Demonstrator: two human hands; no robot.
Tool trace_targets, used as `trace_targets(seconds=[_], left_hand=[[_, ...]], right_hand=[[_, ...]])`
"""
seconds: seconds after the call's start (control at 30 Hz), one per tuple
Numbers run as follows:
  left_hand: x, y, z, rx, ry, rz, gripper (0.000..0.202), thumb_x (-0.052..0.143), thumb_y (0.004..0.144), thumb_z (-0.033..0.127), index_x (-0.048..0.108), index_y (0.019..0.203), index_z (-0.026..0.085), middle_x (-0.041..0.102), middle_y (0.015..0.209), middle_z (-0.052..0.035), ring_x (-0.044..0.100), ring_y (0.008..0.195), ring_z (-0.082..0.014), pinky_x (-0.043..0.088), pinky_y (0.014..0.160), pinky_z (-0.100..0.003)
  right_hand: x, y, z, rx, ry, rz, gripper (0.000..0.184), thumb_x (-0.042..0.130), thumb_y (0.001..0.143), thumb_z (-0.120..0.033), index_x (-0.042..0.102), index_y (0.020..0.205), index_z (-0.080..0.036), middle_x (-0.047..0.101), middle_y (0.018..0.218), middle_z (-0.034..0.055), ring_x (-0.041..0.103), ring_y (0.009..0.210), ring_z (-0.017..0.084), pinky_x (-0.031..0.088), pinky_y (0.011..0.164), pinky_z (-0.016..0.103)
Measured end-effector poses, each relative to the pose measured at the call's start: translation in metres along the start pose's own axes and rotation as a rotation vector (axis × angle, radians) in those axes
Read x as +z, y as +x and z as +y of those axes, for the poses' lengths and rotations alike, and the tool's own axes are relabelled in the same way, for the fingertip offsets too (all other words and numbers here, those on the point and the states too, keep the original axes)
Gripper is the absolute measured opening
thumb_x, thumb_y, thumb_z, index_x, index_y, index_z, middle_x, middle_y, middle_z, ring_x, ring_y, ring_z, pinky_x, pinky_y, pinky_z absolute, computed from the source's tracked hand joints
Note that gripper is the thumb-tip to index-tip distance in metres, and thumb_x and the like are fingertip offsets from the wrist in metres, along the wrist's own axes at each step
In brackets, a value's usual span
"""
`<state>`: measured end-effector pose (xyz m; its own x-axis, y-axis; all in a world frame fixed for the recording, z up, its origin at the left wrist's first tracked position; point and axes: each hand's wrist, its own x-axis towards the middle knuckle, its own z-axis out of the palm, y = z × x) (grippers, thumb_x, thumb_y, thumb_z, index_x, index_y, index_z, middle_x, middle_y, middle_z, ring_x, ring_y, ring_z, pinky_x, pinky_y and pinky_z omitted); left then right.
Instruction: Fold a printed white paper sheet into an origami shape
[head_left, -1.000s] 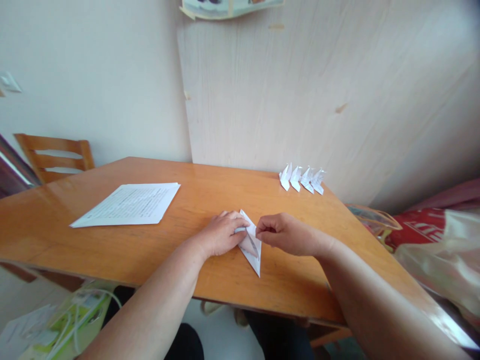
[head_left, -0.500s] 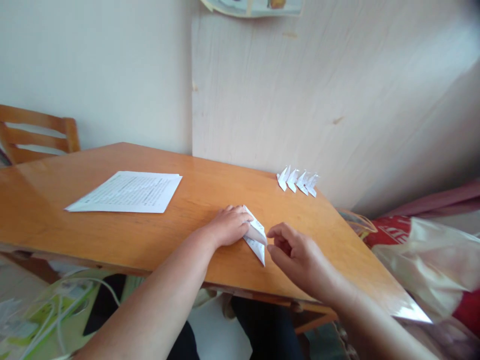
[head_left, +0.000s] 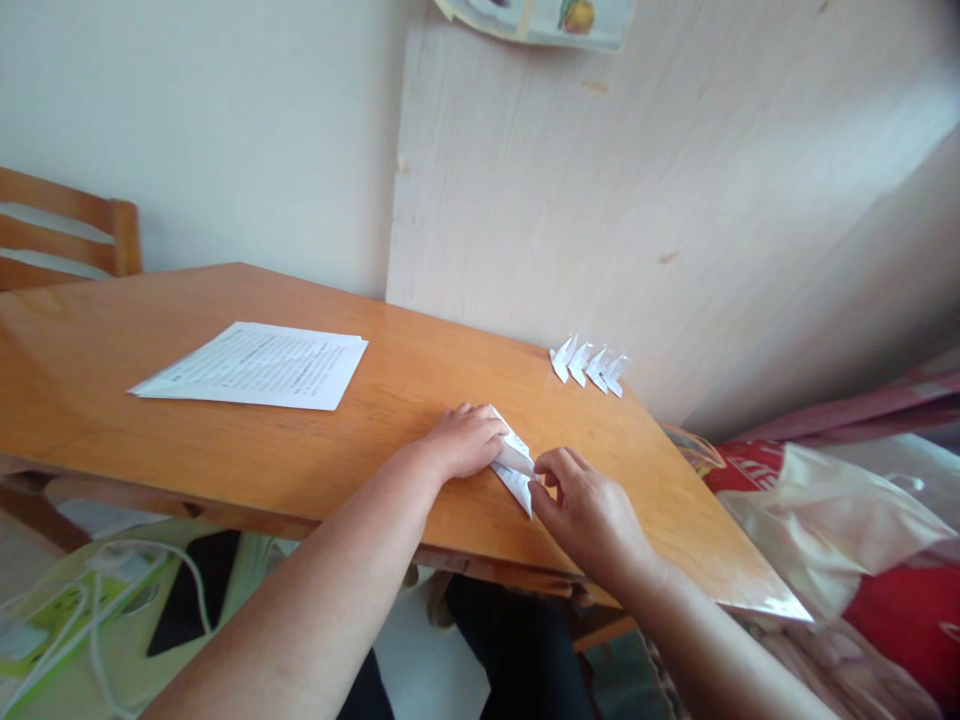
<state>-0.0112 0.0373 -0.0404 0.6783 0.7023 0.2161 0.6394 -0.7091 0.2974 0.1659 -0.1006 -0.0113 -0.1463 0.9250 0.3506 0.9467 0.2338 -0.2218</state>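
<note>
A folded piece of printed white paper (head_left: pixel 517 487), with pointed ends and slanted edges, lies on the wooden table near its front edge. My left hand (head_left: pixel 469 440) rests over the paper's left side, holding it down with the fingers closed on it; that part is hidden. At the paper's right corner, my right hand (head_left: pixel 589 510) pinches with thumb and forefinger around the tip. Its other fingers are curled in.
Several folded paper pieces (head_left: pixel 589 364) stand in a row by the wall. A stack of printed sheets (head_left: pixel 255 365) lies left on the table (head_left: pixel 405 370). Bags (head_left: pixel 832 520) crowd the right edge. A chair (head_left: pixel 67 225) is far left; a power strip (head_left: pixel 71 610) sits below left.
My right thumb and forefinger have closed in on the paper's right corner. My left hand stays on the paper. The view has tilted and shifted slightly.
</note>
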Motion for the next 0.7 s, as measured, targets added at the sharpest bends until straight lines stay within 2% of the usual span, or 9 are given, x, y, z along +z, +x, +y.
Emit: trace_targets(seconds=[0.1,0.33,0.47,0.7], left_hand=[[0.0,0.0,0.0,-0.003,-0.005,-0.001,0.038,0.037,0.099,0.034,0.069,0.12,0.032,0.062,0.129,-0.0058,0.054,0.116,-0.0293,0.041,0.098,-0.045],[-0.001,0.001,0.001,-0.021,-0.002,-0.022,0.039,0.036,0.098,0.035,0.069,0.12,0.033,0.061,0.13,-0.006,0.053,0.117,-0.0306,0.041,0.099,-0.047],[-0.004,0.0,0.002,-0.031,0.007,-0.036,0.04,0.035,0.098,0.037,0.069,0.12,0.034,0.061,0.131,-0.0052,0.054,0.117,-0.0298,0.041,0.099,-0.046],[-0.004,0.001,0.002,-0.025,0.016,-0.04,0.041,0.032,0.1,0.038,0.068,0.12,0.034,0.061,0.131,-0.0039,0.054,0.118,-0.0285,0.041,0.099,-0.045]], right_hand=[[-0.002,-0.001,-0.002,-0.009,0.001,0.001,0.007,0.051,0.092,-0.027,0.056,0.096,-0.024,0.067,0.093,0.003,0.062,0.072,0.018,0.038,0.064,0.028],[-0.002,-0.006,-0.005,-0.014,-0.012,0.073,0.009,0.052,0.095,-0.026,0.057,0.089,-0.022,0.066,0.084,0.0028,0.062,0.069,0.017,0.04,0.064,0.027],[-0.002,-0.007,-0.004,-0.075,-0.056,0.109,0.013,0.051,0.096,-0.022,0.06,0.087,-0.02,0.066,0.081,0.0029,0.063,0.072,0.017,0.04,0.066,0.027],[-0.012,-0.003,0.002,-0.199,-0.148,0.085,0.022,0.047,0.101,-0.024,0.065,0.092,-0.018,0.069,0.084,0.0068,0.066,0.077,0.019,0.041,0.068,0.028]])
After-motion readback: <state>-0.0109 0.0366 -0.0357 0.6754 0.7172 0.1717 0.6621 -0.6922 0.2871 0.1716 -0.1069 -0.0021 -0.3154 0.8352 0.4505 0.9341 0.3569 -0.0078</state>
